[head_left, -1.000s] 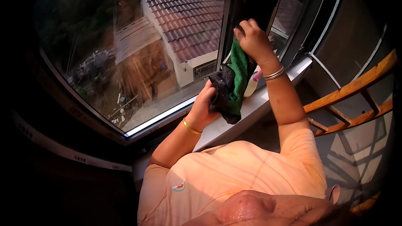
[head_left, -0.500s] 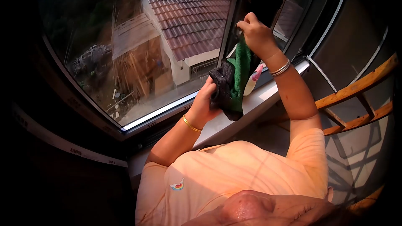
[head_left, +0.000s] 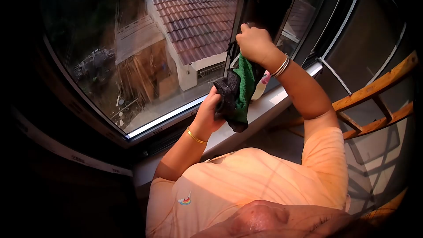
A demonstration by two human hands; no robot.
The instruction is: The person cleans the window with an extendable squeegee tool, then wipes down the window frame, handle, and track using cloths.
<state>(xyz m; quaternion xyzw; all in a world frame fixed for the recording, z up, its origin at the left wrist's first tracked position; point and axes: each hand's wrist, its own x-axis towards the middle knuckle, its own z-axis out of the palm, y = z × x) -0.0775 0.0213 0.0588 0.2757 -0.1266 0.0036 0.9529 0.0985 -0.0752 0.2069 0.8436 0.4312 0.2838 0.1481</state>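
Observation:
A green and dark grey cloth point(head_left: 243, 89) hangs bunched between my two hands, in front of the window. My left hand point(head_left: 210, 112), with a gold bangle at the wrist, is closed on the dark lower left part of it. Higher up, my right hand point(head_left: 255, 42), wearing silver bangles, has its fingers closed at the cloth's upper end. Behind the cloth a bottle with a pink top point(head_left: 261, 86) stands on the white sill point(head_left: 271, 103), partly hidden.
The window pane point(head_left: 145, 61) is at the left, with a tiled roof outside. A wooden ladder point(head_left: 374, 91) leans at the right, near a framed screen point(head_left: 365, 31). The window frame point(head_left: 165, 121) runs beside the sill.
My right hand has moved a little left and down, and its wrist has turned. The cloth and my left hand have shifted slightly left.

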